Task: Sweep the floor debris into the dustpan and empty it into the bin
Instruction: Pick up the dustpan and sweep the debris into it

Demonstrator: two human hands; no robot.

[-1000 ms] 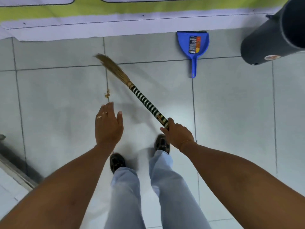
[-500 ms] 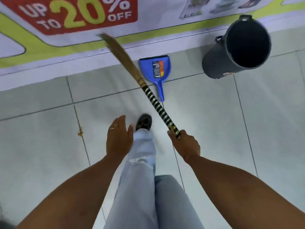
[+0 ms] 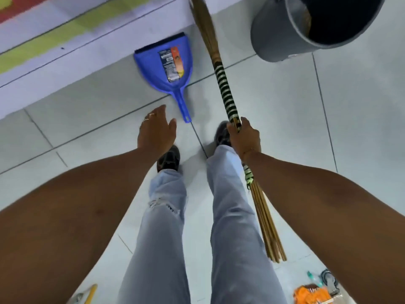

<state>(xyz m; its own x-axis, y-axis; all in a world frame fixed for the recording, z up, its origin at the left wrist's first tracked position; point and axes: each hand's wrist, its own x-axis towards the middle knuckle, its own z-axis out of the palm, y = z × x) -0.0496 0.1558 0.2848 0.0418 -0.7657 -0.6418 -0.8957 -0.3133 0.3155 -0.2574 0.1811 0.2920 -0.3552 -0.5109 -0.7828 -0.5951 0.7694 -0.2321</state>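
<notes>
A blue dustpan [image 3: 166, 69] lies flat on the pale tiles by the wall, its handle pointing toward me. My left hand [image 3: 156, 131] hovers open just short of that handle, fingers spread, holding nothing. My right hand [image 3: 244, 137] grips the striped green-and-white shaft of a grass broom [image 3: 223, 84]; the bristle end points up and away, and the loose stick ends hang behind my wrist. A dark grey bin [image 3: 306, 25] stands at the upper right, mouth open. No debris shows on the tiles near the dustpan.
A printed floor banner [image 3: 65, 29] with green and red bands runs along the wall at the top left. My legs and dark shoes [image 3: 168, 159] stand in the middle. An orange packet [image 3: 313, 294] and small items lie at the bottom right, a yellow-handled object [image 3: 89, 292] at the bottom left.
I have stepped forward to the dustpan and bin, which now lie much nearer. The broom has swung upright. My left hand has reached toward the dustpan handle.
</notes>
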